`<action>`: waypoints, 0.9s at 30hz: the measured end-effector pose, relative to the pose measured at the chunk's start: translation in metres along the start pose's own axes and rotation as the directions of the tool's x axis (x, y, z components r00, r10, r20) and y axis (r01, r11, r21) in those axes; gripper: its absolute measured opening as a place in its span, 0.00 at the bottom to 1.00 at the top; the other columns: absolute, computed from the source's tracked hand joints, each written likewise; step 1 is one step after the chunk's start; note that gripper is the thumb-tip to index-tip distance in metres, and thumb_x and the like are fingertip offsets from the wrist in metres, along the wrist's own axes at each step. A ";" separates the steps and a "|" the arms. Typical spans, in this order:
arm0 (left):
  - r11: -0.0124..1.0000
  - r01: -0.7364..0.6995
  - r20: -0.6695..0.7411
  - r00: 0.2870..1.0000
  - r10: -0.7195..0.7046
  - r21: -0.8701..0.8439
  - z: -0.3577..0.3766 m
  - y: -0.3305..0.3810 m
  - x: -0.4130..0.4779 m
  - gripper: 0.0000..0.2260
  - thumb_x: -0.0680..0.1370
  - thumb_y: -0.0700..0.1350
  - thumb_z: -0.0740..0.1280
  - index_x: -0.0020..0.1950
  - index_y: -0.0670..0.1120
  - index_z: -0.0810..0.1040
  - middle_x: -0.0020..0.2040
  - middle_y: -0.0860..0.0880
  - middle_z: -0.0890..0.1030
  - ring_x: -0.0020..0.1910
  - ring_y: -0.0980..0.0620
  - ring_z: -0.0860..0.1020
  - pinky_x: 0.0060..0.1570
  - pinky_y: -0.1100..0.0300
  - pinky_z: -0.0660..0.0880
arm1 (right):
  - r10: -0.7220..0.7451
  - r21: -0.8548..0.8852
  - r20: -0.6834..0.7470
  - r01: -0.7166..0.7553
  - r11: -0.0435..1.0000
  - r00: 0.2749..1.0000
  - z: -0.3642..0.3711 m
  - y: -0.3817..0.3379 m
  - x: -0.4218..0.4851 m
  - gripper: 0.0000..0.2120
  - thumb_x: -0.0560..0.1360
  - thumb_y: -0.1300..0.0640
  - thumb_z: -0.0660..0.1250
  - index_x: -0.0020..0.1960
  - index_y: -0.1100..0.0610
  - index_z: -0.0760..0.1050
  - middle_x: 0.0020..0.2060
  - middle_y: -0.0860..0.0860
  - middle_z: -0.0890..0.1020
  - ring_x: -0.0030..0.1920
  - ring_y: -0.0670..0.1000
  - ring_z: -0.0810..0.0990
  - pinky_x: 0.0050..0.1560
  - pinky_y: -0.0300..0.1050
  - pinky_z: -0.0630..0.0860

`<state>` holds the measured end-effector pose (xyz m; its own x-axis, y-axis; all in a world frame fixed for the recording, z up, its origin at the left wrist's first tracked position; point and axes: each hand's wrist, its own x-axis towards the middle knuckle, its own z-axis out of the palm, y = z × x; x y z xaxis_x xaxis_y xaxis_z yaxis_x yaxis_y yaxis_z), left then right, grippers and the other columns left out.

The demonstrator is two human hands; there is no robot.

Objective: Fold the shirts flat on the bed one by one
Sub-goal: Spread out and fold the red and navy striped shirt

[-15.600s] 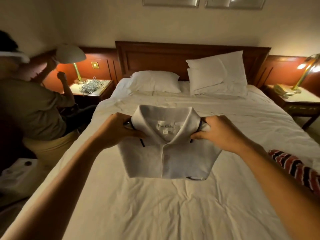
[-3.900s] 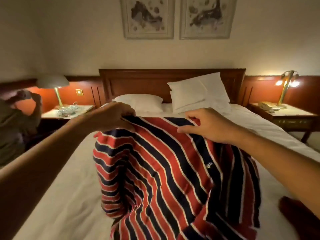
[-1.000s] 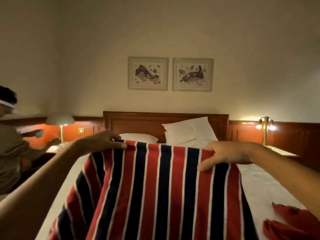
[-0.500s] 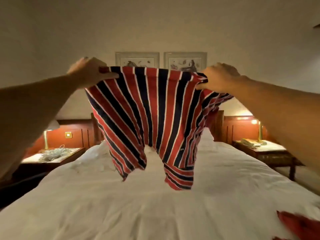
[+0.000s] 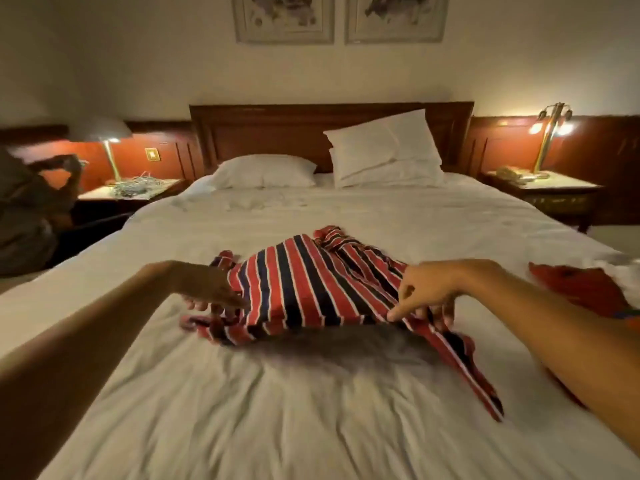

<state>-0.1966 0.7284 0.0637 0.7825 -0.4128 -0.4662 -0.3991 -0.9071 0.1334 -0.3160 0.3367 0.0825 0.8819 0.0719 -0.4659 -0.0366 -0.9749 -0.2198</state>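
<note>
A red, navy and white striped shirt lies rumpled in the middle of the white bed. Its near edge is lifted a little off the sheet and casts a shadow. My left hand pinches the shirt's near left corner, thumb on top. My right hand grips the near right edge with curled fingers, its index finger sticking out. A loose part of the shirt trails toward me on the right.
A red garment lies at the bed's right edge. Two white pillows lean at the headboard. Nightstands with lit lamps stand on both sides. Another person bends at the far left by the left nightstand.
The striped shirt was held up high in the air half a second ago. Both hands have swung it down onto the bed, and my view has tilted down.
</note>
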 end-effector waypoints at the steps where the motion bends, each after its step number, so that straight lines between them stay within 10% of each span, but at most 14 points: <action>1: 0.997 0.057 0.061 0.997 -0.053 -0.058 0.015 -0.003 0.005 0.27 0.70 0.76 0.59 0.45 0.56 0.84 0.38 0.58 0.84 0.33 0.61 0.78 0.35 0.65 0.74 | 0.011 0.105 0.035 -0.015 0.994 0.999 0.022 0.002 0.008 0.27 0.71 0.35 0.72 0.45 0.61 0.81 0.35 0.51 0.85 0.30 0.52 0.83 0.32 0.43 0.80; 5: 0.966 0.241 -0.125 0.960 -0.252 -0.096 0.102 -0.037 0.034 0.31 0.72 0.76 0.53 0.57 0.55 0.81 0.60 0.48 0.81 0.50 0.53 0.78 0.52 0.57 0.75 | 0.085 0.143 -0.179 -0.060 0.988 0.980 0.098 0.027 0.043 0.22 0.77 0.34 0.62 0.47 0.53 0.77 0.44 0.51 0.82 0.42 0.49 0.80 0.46 0.45 0.77; 9: 0.838 0.504 -0.201 0.816 -0.542 -0.211 0.161 -0.055 0.056 0.36 0.74 0.76 0.50 0.74 0.54 0.68 0.72 0.39 0.68 0.68 0.37 0.69 0.67 0.43 0.69 | 0.293 0.204 -0.219 -0.250 0.946 0.931 0.182 0.060 0.068 0.31 0.80 0.32 0.51 0.78 0.44 0.59 0.79 0.51 0.59 0.77 0.60 0.58 0.75 0.61 0.58; 16: 0.844 0.326 -0.408 0.764 -0.500 -0.426 0.186 -0.040 0.067 0.26 0.80 0.64 0.60 0.75 0.54 0.64 0.67 0.41 0.76 0.60 0.38 0.77 0.55 0.48 0.76 | 0.333 0.149 -0.375 -0.298 0.943 0.865 0.228 0.072 0.091 0.30 0.77 0.28 0.42 0.78 0.34 0.48 0.80 0.45 0.49 0.79 0.62 0.44 0.76 0.66 0.44; 20: 0.945 0.217 -0.568 0.759 -0.320 -0.243 0.192 -0.061 0.045 0.18 0.83 0.56 0.60 0.73 0.57 0.70 0.57 0.41 0.82 0.50 0.39 0.82 0.46 0.50 0.79 | 0.341 0.144 -0.379 -0.309 0.940 0.860 0.230 0.075 0.094 0.30 0.78 0.28 0.44 0.78 0.34 0.48 0.81 0.44 0.47 0.79 0.61 0.43 0.76 0.65 0.43; 27: 0.662 0.713 -0.322 0.698 -0.639 0.231 0.163 -0.121 -0.025 0.16 0.80 0.50 0.57 0.64 0.53 0.78 0.60 0.51 0.79 0.58 0.48 0.78 0.52 0.56 0.74 | 0.349 0.150 -0.318 -0.317 0.937 0.881 0.227 0.073 0.091 0.31 0.78 0.28 0.43 0.79 0.35 0.45 0.81 0.45 0.45 0.79 0.62 0.41 0.76 0.66 0.43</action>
<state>-0.2455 0.8620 -0.0831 0.9554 0.2654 -0.1294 0.1831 -0.8763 -0.4455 -0.3447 0.3199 -0.1704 0.9140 -0.3440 -0.2149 -0.3843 -0.9040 -0.1873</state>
